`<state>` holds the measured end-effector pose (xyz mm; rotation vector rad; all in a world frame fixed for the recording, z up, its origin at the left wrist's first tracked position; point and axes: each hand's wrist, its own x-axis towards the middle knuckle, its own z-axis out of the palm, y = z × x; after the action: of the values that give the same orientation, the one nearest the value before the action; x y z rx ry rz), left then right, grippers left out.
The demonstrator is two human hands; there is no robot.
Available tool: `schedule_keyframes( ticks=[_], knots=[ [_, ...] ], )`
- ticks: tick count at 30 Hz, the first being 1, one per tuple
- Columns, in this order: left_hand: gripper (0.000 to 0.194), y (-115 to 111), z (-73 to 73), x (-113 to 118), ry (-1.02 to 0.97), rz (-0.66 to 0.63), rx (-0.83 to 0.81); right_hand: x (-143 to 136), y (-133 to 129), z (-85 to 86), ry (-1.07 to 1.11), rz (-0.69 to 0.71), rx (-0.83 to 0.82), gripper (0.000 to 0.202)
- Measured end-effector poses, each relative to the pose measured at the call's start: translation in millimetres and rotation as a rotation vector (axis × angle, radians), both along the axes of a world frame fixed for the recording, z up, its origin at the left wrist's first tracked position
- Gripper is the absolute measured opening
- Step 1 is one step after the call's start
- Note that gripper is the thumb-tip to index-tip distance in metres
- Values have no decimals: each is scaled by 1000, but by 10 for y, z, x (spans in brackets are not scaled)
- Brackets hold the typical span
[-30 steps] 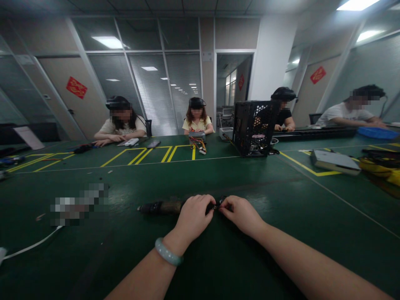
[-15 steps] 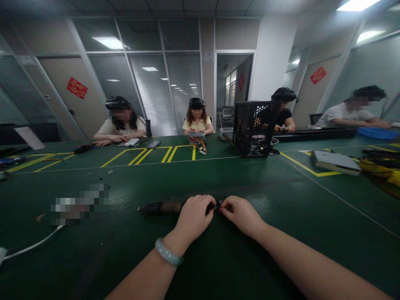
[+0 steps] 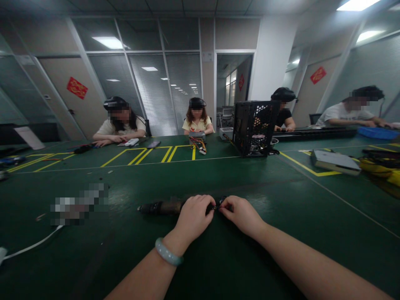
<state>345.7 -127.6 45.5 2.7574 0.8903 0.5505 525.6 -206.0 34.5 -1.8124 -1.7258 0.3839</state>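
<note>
A dark, long cylindrical tool with a narrow tip (image 3: 161, 207) lies on the green table, its tip toward the left. My left hand (image 3: 196, 212) is closed over its right-hand part, hiding much of it. Close by on the right, my right hand (image 3: 239, 213) pinches a small dark piece (image 3: 222, 200) at the tool's right end. Between my fingertips a tiny, shiny bit shows, too small to make out. Both hands rest low over the table, their fingertips almost meeting.
Across the table (image 3: 131, 258) stands a black computer case (image 3: 254, 129). A silver box (image 3: 336, 161) lies to the right, near a blue tray (image 3: 378, 133). On the left, a white cable (image 3: 34, 243) runs to a blurred object. Several people sit at the far side.
My hands and the dark tool keep almost the same place. At the far right, a person's hands have shifted slightly.
</note>
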Motion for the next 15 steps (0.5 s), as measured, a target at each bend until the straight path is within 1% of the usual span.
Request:
schedule_keyframes(
  ticks=[3,9,15],
  knots=[
    [12,-5,4,5,-2,5,-5,-3,0,-4,3,-2,17,9],
    [20,-10,15,11,-4,9,5,-4,2,7,-7,2,9,9],
    [17,-20,30,9,-6,9,4,5,13,-23,-4,-3,1,9]
  ],
)
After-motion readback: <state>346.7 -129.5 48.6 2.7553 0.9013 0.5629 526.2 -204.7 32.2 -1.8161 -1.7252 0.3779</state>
